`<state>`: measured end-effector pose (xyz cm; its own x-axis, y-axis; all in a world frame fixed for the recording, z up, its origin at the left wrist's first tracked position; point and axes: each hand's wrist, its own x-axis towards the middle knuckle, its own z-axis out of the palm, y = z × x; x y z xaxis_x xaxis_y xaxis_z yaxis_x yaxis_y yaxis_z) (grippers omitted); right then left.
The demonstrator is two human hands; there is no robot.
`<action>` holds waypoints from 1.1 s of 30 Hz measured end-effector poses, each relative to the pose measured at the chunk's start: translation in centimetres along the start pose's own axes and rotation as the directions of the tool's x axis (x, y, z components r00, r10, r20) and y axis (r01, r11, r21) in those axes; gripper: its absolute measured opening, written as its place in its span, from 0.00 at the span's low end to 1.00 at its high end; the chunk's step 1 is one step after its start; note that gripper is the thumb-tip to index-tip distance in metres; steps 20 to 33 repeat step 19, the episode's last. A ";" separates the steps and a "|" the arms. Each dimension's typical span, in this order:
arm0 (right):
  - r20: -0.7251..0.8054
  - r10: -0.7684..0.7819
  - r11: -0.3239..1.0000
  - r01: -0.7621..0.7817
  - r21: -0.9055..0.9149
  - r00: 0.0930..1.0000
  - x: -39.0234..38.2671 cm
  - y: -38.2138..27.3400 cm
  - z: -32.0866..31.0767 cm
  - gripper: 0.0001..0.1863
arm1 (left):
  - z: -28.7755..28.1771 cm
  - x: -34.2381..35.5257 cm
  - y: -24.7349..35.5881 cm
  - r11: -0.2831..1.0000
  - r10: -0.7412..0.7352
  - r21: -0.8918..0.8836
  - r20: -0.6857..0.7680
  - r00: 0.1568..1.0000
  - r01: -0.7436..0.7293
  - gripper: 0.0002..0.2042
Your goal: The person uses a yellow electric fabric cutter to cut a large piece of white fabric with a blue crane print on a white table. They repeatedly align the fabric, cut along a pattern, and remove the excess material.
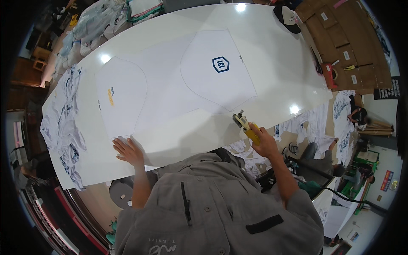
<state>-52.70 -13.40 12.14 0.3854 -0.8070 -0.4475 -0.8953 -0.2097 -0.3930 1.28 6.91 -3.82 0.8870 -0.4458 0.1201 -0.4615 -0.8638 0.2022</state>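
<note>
On the white table (272, 25) lies a thin white sheet (163, 72) printed with two outlined sleeve-shaped panels. The left panel (123, 76) carries small dark and yellow lettering; the right panel (204, 85) bears a dark blue badge. My left hand (128, 151) rests flat with fingers spread at the near edge of the left panel. In my right hand (265, 142) is a yellow hand-held fabric cutter (248, 129), its metal head pointing away from me. The cutter is just beyond the near corner of the right panel. My fingers wrap its handle and hide part of it.
Crumpled white cloth (63, 127) hangs over the table's left end. Plastic-wrapped bundles (97, 25) stand beyond the far left edge. A cap (287, 19) sits at the far right, near brown cardboard (344, 46) and a red box (328, 76). White offcuts (306, 127) lie right of the table.
</note>
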 end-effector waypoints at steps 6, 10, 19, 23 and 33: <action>-0.066 -0.092 0.990 0.098 0.103 0.994 1.9 1.9 -0.2 0.50 | -0.6 0.2 0.4 0.999 -0.035 -0.034 0.026 0.999 0.036 0.38; -0.071 -0.131 0.982 0.139 0.126 0.989 2.9 2.2 0.0 0.50 | -0.3 0.5 0.3 0.998 -0.051 -0.027 0.051 0.997 0.053 0.39; -0.044 -0.161 0.979 0.165 0.117 0.986 4.5 1.5 -0.4 0.51 | -0.6 0.4 0.4 0.997 -0.049 -0.049 0.050 0.998 0.051 0.39; -0.044 -0.161 0.979 0.165 0.117 0.986 4.5 1.5 -0.4 0.51 | -0.6 0.4 0.4 0.997 -0.049 -0.049 0.050 0.998 0.051 0.39; -0.044 -0.161 0.979 0.165 0.117 0.986 4.5 1.5 -0.4 0.51 | -0.6 0.4 0.4 0.997 -0.049 -0.049 0.050 0.998 0.051 0.39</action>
